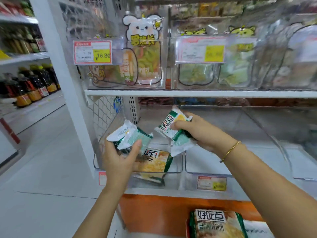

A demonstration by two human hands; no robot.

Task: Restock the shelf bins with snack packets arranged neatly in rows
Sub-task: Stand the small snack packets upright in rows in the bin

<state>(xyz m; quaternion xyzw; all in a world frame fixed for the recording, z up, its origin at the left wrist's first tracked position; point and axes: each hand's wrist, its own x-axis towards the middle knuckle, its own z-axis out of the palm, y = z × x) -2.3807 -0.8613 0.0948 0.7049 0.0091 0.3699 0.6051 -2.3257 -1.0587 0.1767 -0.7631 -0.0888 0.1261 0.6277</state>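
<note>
Head view. At about 7 o'clock from centre, the left hand (118, 160) holds a small stack of green-and-white snack packets (132, 138), fingers curled round their lower edge and the thumb pressed on the top packet. At about 4 o'clock, the right hand (202, 133) clasps two more packets of the same kind (169, 125), thumb on the printed face and fingers wrapped beneath; a gold bead bracelet (230, 151) sits on that wrist. Both handfuls hang above the open top of a clear plastic bin (173, 182) on the lower shelf. One snack packet (154, 161) lies flat inside this bin, printed face up, between the two hands. A second clear bin (205, 165) stands just beside it at 4 o'clock, with a price tag (211, 183) on its front. At 12 o'clock, upper-shelf bins contain cartoon-printed pouches (142, 48); a label reading 16.80 (93, 52) hangs at 10 o'clock. Dark bottles (34, 83) line shelves at 9 o'clock. A larger snack pack (217, 224) lies at 5 o'clock.
</note>
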